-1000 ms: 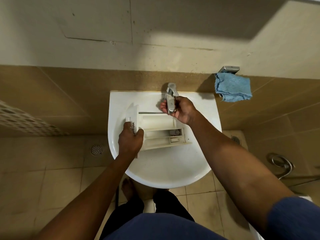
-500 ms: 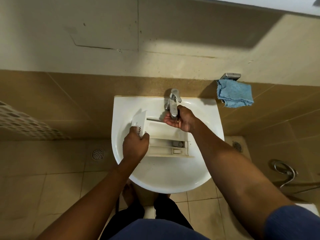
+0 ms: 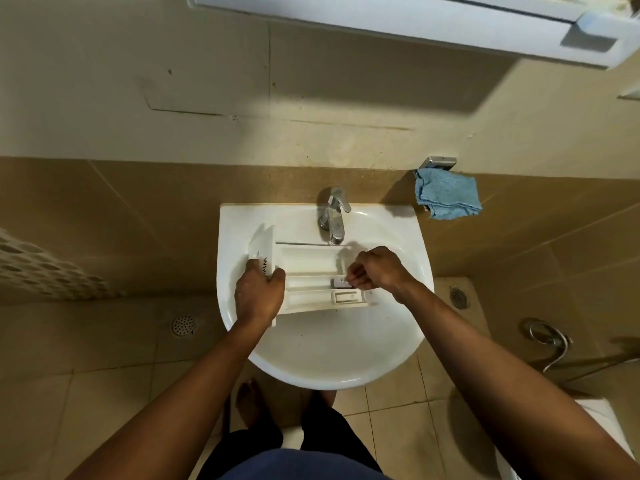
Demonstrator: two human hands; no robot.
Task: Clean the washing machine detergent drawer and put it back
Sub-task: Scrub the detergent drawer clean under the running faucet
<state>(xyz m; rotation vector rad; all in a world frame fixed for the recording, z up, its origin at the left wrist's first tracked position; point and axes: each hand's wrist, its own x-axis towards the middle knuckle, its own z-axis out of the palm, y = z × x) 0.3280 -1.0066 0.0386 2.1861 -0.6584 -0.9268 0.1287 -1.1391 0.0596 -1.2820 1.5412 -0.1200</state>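
Now my left hand [image 3: 259, 294] grips the front end of the white drawer [image 3: 306, 261], which is in the sink [image 3: 329, 362] under the tap [image 3: 335, 216]. My right hand [image 3: 375, 268] is curled over its other end; I cannot tell if those fingers pinch anything.

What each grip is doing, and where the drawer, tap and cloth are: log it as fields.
sink: white, on the wall
tap: at the sink's back rim, untouched
drawer: lies across the sink, under the tap
left grip: holds the drawer's front panel
right grip: fingers curled at the drawer's right end; a pinch cannot be told
cloth: blue, hangs on the wall right of the sink
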